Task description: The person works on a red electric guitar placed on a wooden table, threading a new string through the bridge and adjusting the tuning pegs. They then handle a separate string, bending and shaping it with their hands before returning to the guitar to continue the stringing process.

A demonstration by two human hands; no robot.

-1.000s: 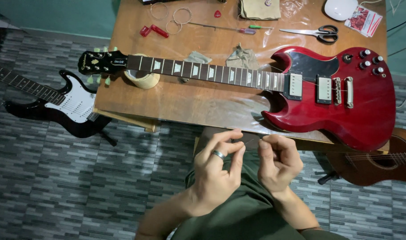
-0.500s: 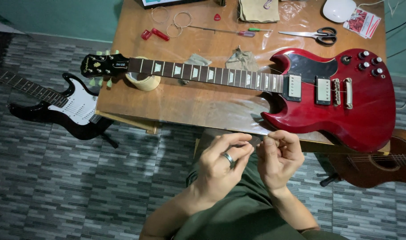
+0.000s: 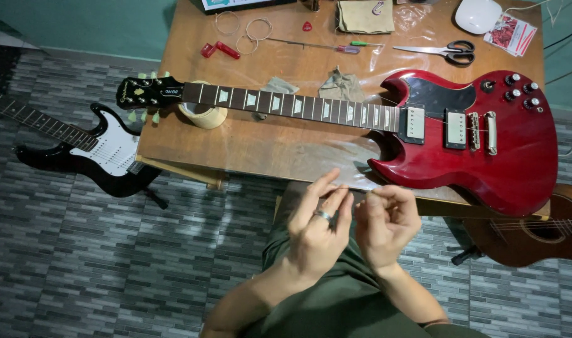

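Note:
A red electric guitar lies across the wooden table, its neck propped on a roll of tape. Just below the table's front edge, my left hand, a ring on one finger, and my right hand are close together over my lap. Their fingertips pinch a thin guitar string that runs between them. Neither hand touches the guitar.
Scissors, a screwdriver, coiled strings, a red string winder, cloths and a white round object lie on the far side of the table. A black electric guitar lies on the floor at left, an acoustic guitar at right.
Both hands have come closer together and a little nearer the table edge, fingers now pinching the string between them.

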